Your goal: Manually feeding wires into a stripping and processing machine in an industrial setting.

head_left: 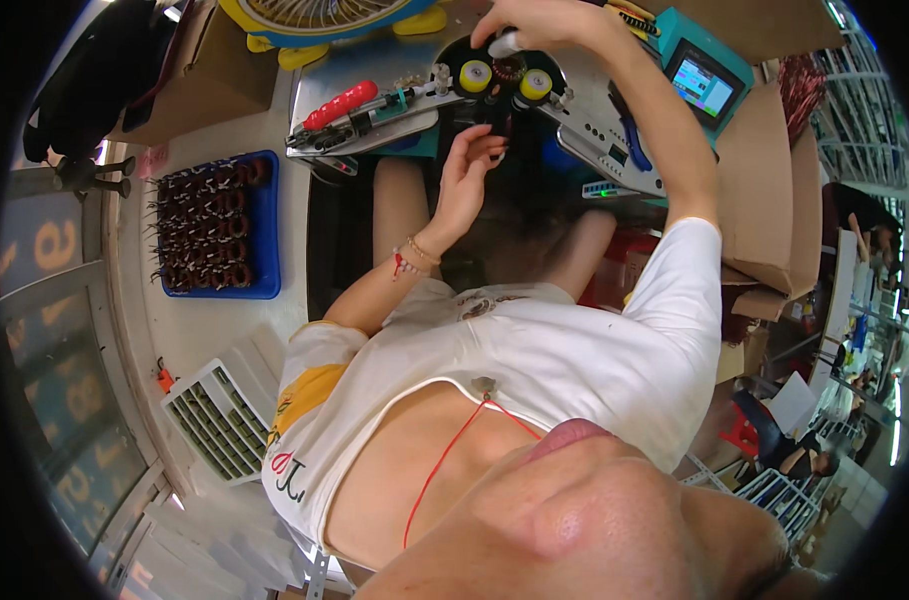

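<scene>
A winding machine with two yellow rollers [475, 76] stands on the bench before me. A dark reddish ring-shaped coil [509, 68] sits between the rollers. My right hand [539, 24] is just above the coil, its fingers bent downward and apart. Something white [504, 44], perhaps a cover on a finger, shows under that hand. My left hand [462, 178] is just below the machine's head, fingers loosely curved and apart, fingertips near a dark part. I see nothing held in it.
At left, a blue tray [270, 225] holds several rows of wound coils. A red-handled tool [341, 105] lies on the machine's left arm. A teal control box with a screen [702, 85] stands right, by a cardboard box [764, 180]. A wire spool [329, 15] is at the back.
</scene>
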### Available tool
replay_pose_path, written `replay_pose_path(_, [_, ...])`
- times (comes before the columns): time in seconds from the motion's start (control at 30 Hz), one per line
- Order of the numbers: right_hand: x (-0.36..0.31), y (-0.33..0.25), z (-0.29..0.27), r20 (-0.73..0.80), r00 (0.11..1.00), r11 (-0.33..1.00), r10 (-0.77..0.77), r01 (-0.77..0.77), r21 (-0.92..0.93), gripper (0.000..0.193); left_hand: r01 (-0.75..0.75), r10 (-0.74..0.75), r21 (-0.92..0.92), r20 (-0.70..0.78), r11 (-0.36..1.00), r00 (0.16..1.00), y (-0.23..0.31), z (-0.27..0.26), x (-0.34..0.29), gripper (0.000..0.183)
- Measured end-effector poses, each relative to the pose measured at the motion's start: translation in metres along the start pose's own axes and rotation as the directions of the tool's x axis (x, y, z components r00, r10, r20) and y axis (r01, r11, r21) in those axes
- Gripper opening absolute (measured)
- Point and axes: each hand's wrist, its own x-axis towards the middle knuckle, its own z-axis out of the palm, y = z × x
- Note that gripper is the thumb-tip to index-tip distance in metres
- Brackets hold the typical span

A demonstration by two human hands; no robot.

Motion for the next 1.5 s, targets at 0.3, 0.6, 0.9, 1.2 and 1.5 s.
replay_pose_path(0.3, [-0.107, -0.044, 0.046, -0.145, 0.978, 0.925, 0.147, -0.084, 0.370, 0.030, -0.576, 0.527, 0.729, 0.345, 0.371, 0.777, -0.036, -0.018, 0.081, 0.070])
replay_pose_path(0.6, [-0.109, -0.080, 0.079, -0.355, 0.891, 0.915, 0.282, -0.139, 0.378, 0.025, -0.446, 0.464, 0.401, 0.056, 0.800, 0.884, -0.050, 0.007, 0.066, 0.048])
replay_pose_path(0.9, [-0.047, -0.067, 0.142, -0.454, 0.863, 0.938, -0.220, 0.061, -0.340, 0.016, -0.045, 0.031, 0.435, 0.038, 0.899, 0.999, -0.043, -0.050, -0.059, 0.038])
replay_pose_path(1.2, [-0.020, 0.024, 0.116, -0.318, 0.800, 0.729, 0.509, -0.204, 0.653, 0.021, 0.123, -0.104, 0.282, -0.080, 0.952, 0.991, -0.010, -0.090, -0.131, 0.031])
replay_pose_path(1.5, [-0.008, 0.021, 0.015, -0.182, 0.963, 0.974, 0.197, -0.173, 0.144, 0.053, 0.092, -0.090, 0.287, -0.019, 0.953, 0.996, -0.003, -0.073, -0.119, 0.022])
